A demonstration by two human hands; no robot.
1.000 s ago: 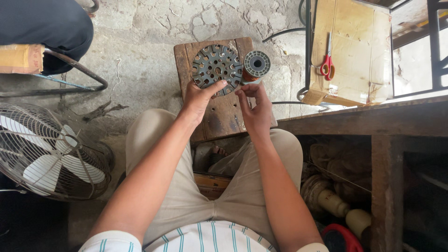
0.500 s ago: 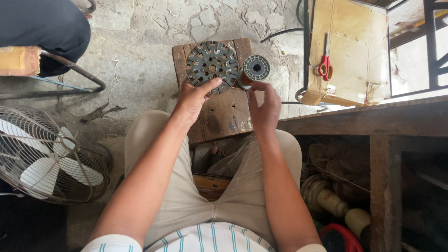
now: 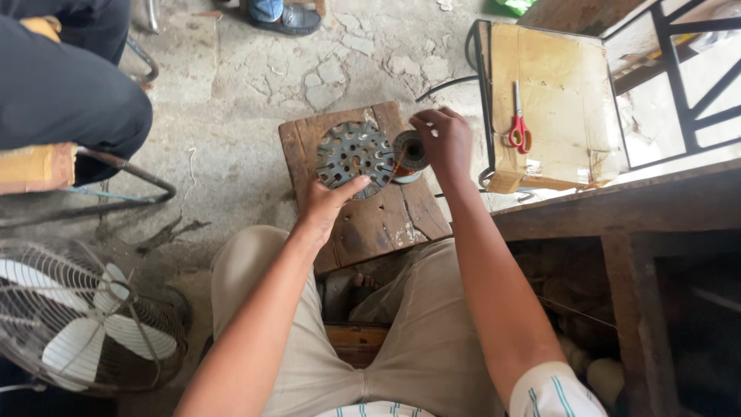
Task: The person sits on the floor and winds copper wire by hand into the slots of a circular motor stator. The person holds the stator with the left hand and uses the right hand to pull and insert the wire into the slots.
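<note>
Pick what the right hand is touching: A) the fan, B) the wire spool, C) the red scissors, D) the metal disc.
B: the right hand rests on top of the wire spool on the wooden block, while the left hand holds the edge of the metal disc; the scissors lie untouched on the cardboard.

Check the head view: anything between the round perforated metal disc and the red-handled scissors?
Yes: the small copper-wire spool and the right hand on it sit between disc and scissors, in the head view.
</note>
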